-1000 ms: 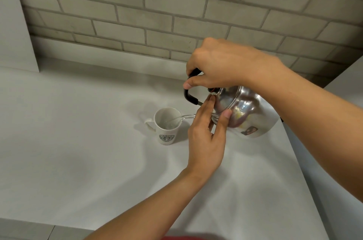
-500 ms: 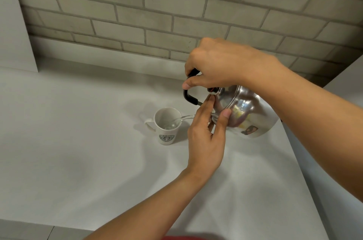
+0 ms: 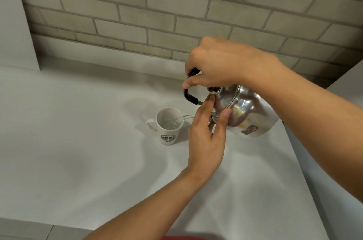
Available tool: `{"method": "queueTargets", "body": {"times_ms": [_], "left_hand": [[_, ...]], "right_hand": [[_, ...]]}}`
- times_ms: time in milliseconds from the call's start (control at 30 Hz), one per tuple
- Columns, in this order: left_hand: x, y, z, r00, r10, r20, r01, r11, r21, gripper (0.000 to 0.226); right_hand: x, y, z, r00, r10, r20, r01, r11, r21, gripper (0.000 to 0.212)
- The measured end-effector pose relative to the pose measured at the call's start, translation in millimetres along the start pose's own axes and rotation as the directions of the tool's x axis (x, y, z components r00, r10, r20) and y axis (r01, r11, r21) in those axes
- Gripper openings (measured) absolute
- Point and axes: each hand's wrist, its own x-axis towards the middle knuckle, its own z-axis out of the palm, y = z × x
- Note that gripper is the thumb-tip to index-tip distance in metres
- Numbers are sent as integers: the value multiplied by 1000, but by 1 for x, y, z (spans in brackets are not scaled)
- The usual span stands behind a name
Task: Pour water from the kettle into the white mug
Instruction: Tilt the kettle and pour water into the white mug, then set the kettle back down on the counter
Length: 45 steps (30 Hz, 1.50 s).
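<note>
A shiny steel kettle [image 3: 247,114] with a black handle hangs tilted to the left above the counter. My right hand [image 3: 218,65] grips the handle from above. My left hand [image 3: 208,137] presses its fingers and thumb against the kettle's lid, hiding the spout. A thin stream of water [image 3: 183,118] arcs from behind my left hand into the white mug [image 3: 167,127]. The mug stands upright on the counter, left of the kettle, with a green logo facing me and its handle to the left. Water shows inside it.
The white counter [image 3: 78,141] runs to a brick wall [image 3: 157,14] at the back. A white panel [image 3: 13,29] stands at the far left. The counter's right edge [image 3: 306,180] drops off beside the kettle, and its front edge lies at the bottom left.
The kettle, both hands and the mug hold nearly the same positions. The stream keeps running into the mug.
</note>
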Motion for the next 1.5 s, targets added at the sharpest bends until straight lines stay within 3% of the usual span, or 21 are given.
{"method": "queueTargets", "body": {"times_ms": [367,633,733,867,1000,1100,1200,1367,1500], "left_hand": [[-2,-7,-8,998,-47,33,45,998,37,57],[0,-12,-27,986,19,166,-63,961,268,54],[-2,-14,-35,982,38,184,-101,932,347,42],[0,-10,-46,990,100,97,-130,914,385,12],[16,1,-53,985,147,93,-172,885,433,25],[37,11,-52,953,91,290,-236,821,519,48],[51,13,-46,900,47,434,-304,780,547,47],[65,6,-31,874,40,484,-326,787,524,38],[84,-1,-25,857,62,511,-364,774,518,31]], "right_hand": [[-1,9,14,999,-2,-54,4,999,32,40],[-30,33,52,965,65,-254,-3,971,238,46],[-44,38,72,925,119,-361,-6,954,299,45],[-65,40,97,833,251,-493,-1,892,452,34],[-81,38,122,729,346,-591,16,854,520,26],[-90,38,141,674,418,-609,19,814,580,21],[-95,40,156,643,473,-603,39,766,642,20],[-99,52,176,630,532,-565,39,705,708,21],[-93,69,187,712,541,-447,-2,638,770,28]]}}
